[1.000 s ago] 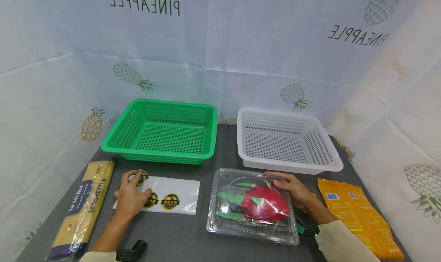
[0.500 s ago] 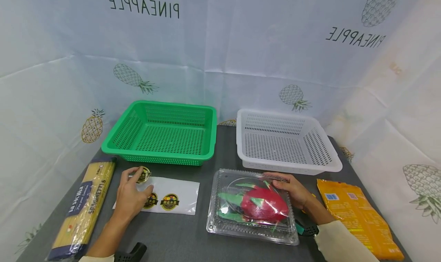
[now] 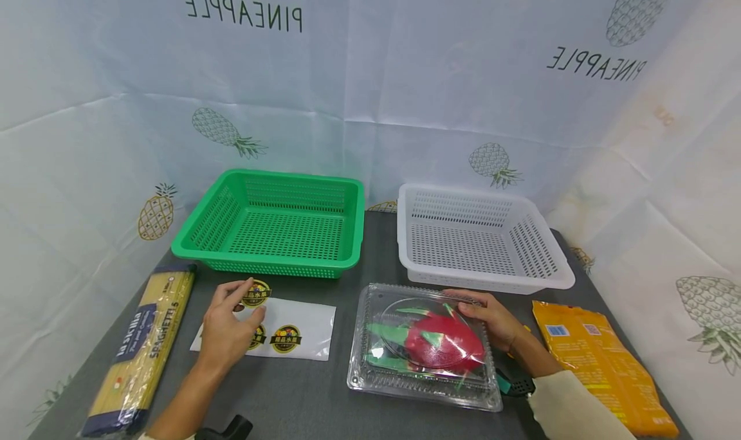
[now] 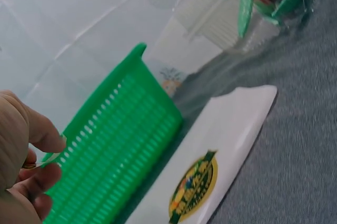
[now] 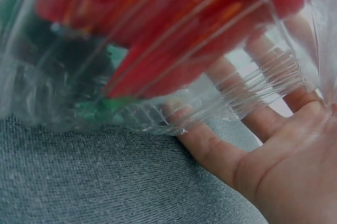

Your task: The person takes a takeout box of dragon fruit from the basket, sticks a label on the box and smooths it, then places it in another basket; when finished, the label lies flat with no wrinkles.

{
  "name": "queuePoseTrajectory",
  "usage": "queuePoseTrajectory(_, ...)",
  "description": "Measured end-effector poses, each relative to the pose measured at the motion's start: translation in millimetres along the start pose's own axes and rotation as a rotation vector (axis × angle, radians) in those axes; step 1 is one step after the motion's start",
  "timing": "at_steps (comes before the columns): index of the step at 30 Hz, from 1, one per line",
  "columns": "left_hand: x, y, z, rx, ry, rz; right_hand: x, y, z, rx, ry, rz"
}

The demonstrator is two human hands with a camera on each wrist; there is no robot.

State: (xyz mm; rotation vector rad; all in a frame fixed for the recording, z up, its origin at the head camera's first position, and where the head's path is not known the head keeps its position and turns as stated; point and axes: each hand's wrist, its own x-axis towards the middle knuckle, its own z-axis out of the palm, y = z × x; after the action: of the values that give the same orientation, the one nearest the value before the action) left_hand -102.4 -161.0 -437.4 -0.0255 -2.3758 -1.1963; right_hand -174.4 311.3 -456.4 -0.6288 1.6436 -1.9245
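Observation:
In the head view my left hand point(image 3: 228, 334) pinches a round black-and-gold sticker point(image 3: 258, 293) between thumb and forefinger, above the far edge of a white sticker sheet point(image 3: 309, 327). Two similar printed stickers show on the sheet, one partly behind my thumb. The left wrist view catches the pinched sticker point(image 4: 47, 159) nearly edge-on. My right hand point(image 3: 492, 318) holds the far right corner of a clear plastic clamshell box point(image 3: 376, 379); in the right wrist view its fingers show through the plastic. Inside the box lies a red dragon fruit point(image 3: 446, 343) with green leaf tips.
A green basket point(image 3: 278, 265) stands behind the sheet, a white basket point(image 3: 486, 278) behind the box. At the left edge of the grey table lies a spaghetti pack point(image 3: 141, 343). An orange bag point(image 3: 602, 363) lies to the right. Pineapple-print cloth hangs behind.
My left hand has shifted slightly right with the sticker, which now shows more fully past the fingertips. The right hand and the clamshell box have stayed in place.

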Motion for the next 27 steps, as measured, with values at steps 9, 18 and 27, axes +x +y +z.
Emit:
queuePoseTrajectory(9, 0.0, 17.7, -0.5, -0.069, -0.041, -0.022, -0.1, -0.1, 0.2, -0.010, -0.008, -0.019)
queuePoseTrajectory(18, -0.9, 35.5, 4.6, -0.331, -0.116, 0.060, -0.3, -0.4, 2.0, -0.028, -0.002, -0.030)
queuePoseTrajectory(27, -6.1, 57.4, 15.3, -0.475, -0.119, 0.168, -1.1, -0.3, 1.8, -0.049, 0.009, -0.026)
